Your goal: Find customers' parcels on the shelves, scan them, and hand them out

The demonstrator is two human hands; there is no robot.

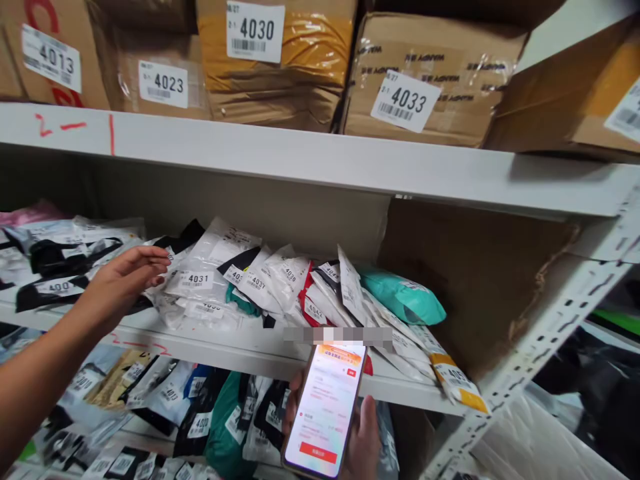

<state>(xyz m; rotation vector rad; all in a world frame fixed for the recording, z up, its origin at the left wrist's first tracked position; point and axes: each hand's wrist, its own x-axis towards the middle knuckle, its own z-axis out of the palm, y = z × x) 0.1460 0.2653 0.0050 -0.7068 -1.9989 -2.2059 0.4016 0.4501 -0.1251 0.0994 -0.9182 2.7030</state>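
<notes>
My right hand (pixel 367 433) is wrapped round a smartphone (pixel 325 407), held upright with its lit screen towards me. Red and orange bars and small text show on it, too blurred to read. My left hand (pixel 133 270) reaches in from the left over the middle shelf, fingers stretched out, holding nothing that I can see. Just past its fingertips lies a clear plastic parcel bag (pixel 190 293) labelled 4031. To its right, parcel bags marked 4037 (pixel 257 280), 4039 (pixel 290 270) and 4042 (pixel 314 308) lean on one another. A black parcel (pixel 50 290) lies left of the hand.
Cardboard boxes with labels such as 4030 (pixel 270 87) and 4033 (pixel 425 80) stand on the upper shelf, above its white edge (pixel 300 157). A teal parcel (pixel 403 297) lies at the middle shelf's right end, by a perforated upright (pixel 540 340). More bagged parcels (pixel 173 393) fill the lower shelf.
</notes>
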